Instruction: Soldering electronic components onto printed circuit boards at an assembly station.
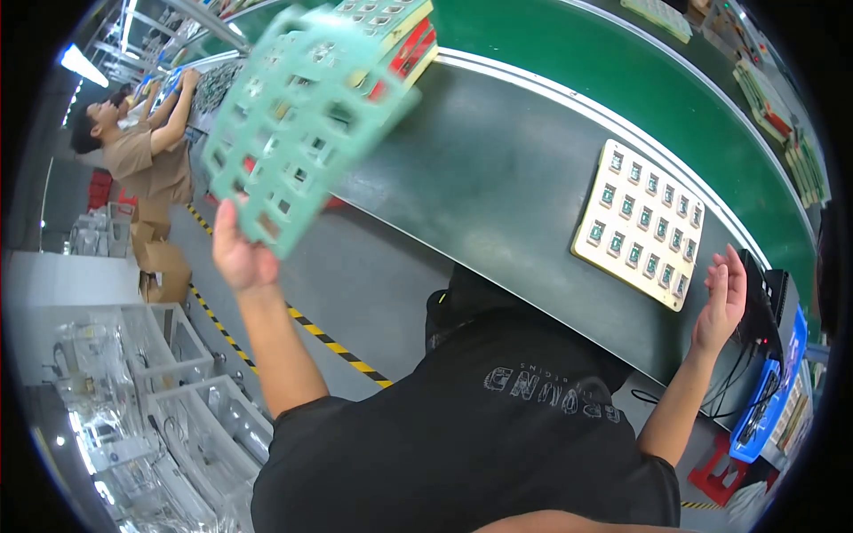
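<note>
My left hand [244, 253] grips the near corner of a green perforated plate [298, 151], raised at the left and blurred by motion. Rows of square cutouts run across this plate. It partly hides a stack of trays [413, 53] at the bench's far left. On the bench to the right lies a cream tray [586, 249] with rows of pockets, each holding a small electronic part [645, 216]. My right hand [727, 298] is beside that tray's right edge, fingers apart, holding nothing.
The dark bench [480, 151] borders a green conveyor [533, 40]. A black box with cables [769, 298] and a blue bin [760, 413] are at the right. Beyond the left end works another person [147, 151]. Grey bins [213, 417] stand on the floor, lower left; a red stool [718, 475] is lower right.
</note>
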Available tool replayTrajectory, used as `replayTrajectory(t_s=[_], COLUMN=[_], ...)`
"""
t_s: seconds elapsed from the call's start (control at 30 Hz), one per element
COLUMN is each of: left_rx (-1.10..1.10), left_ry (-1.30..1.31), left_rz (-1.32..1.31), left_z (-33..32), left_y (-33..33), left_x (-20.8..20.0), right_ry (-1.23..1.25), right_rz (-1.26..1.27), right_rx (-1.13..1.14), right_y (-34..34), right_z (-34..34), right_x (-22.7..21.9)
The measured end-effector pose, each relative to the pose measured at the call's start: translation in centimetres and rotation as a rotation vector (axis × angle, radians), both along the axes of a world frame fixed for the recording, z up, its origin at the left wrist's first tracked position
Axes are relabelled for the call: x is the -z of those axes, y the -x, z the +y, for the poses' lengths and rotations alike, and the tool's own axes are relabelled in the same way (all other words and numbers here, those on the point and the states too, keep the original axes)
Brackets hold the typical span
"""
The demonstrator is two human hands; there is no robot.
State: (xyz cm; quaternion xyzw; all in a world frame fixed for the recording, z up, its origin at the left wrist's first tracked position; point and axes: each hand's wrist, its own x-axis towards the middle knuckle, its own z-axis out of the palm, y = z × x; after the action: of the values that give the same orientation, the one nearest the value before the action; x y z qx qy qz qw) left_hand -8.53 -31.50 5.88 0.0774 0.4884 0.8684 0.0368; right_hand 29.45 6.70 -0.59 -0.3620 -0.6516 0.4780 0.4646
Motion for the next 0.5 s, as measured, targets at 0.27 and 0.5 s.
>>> replayTrajectory(t_s=[0.27, 0.5], left_rx=[-0.105, -0.100], left_ry=[0.204, 0.436], left_rz=[-0.135, -0.227], left_z=[-10.5, -8.6], left_y=[5.3, 9.4], left_x=[4.9, 8.5], right_ry=[-0.076, -0.558], right_rz=[-0.109, -0.580], right_rx=[-0.092, -0.199], right_y=[0.7, 2.3], right_z=[-0.2, -4.3], right_x=[0.7, -1.3])
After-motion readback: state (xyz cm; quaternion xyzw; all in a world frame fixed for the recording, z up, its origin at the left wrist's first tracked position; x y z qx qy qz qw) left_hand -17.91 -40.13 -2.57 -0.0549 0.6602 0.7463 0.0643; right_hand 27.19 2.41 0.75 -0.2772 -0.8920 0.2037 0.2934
